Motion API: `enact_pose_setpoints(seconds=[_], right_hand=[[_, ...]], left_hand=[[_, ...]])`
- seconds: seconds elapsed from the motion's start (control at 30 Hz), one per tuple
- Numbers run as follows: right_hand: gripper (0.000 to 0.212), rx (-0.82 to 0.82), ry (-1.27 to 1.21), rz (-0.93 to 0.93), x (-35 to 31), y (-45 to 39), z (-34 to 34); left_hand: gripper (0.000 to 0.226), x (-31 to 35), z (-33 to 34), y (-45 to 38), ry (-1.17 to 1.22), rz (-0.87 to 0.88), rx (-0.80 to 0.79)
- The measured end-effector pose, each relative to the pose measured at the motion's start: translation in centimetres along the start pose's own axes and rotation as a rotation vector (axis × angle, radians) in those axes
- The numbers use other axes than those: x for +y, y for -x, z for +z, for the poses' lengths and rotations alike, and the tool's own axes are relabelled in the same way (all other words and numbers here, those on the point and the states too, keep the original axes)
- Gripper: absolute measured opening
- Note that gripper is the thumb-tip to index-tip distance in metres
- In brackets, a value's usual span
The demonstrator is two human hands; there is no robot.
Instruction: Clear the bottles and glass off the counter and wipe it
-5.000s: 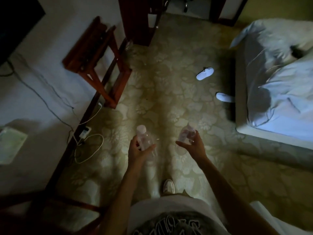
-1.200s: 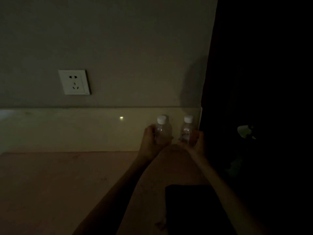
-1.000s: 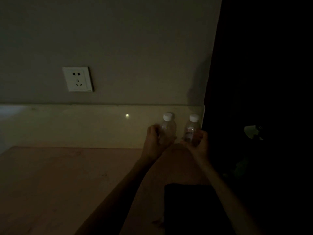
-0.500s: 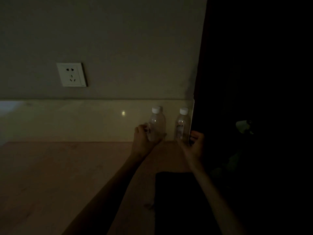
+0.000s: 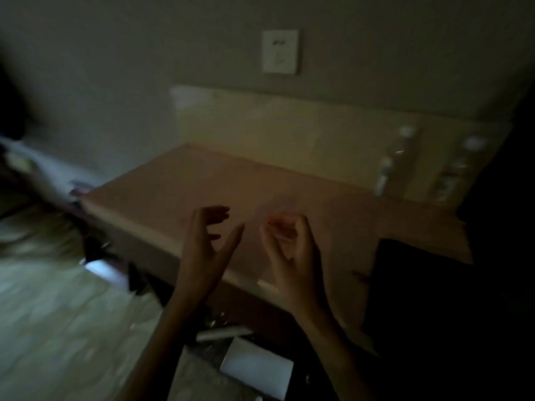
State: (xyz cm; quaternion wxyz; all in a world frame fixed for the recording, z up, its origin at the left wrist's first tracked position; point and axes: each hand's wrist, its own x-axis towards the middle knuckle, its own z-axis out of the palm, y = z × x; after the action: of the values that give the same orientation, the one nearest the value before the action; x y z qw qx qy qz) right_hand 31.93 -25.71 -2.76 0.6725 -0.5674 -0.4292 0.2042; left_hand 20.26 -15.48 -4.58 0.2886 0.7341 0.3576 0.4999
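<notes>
In the head view, two small clear bottles (image 5: 390, 163) and (image 5: 454, 172), white-capped and blurred, stand upright at two o'clock against the pale backsplash (image 5: 289, 131) in the table's (image 5: 231, 183) far right corner, probably parked there so the middle is free for wiping. The left hand (image 5: 207, 244) hovers empty with its fingers loosely spread. The right hand (image 5: 292, 250) hovers beside it, fingers loosely curled around nothing. A wall socket (image 5: 280, 51) sits at twelve o'clock. Patterned carpet (image 5: 58, 314) lies at eight o'clock. The room is dim.
</notes>
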Motion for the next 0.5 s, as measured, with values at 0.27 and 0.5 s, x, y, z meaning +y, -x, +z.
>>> enact_pose_setpoints(seconds=[0.27, 0.5], right_hand=[[0.022, -0.834, 0.029, 0.528, 16.4, 15.6, 8.9], [0.020, -1.091, 0.581, 0.924, 36.2, 26.5, 2.8]], left_hand=[[0.023, -15.1, -12.3, 22.8, -0.180, -0.857, 0.129], [0.031, -18.3, -15.5, 42.2, 0.104, -1.711, 0.251]])
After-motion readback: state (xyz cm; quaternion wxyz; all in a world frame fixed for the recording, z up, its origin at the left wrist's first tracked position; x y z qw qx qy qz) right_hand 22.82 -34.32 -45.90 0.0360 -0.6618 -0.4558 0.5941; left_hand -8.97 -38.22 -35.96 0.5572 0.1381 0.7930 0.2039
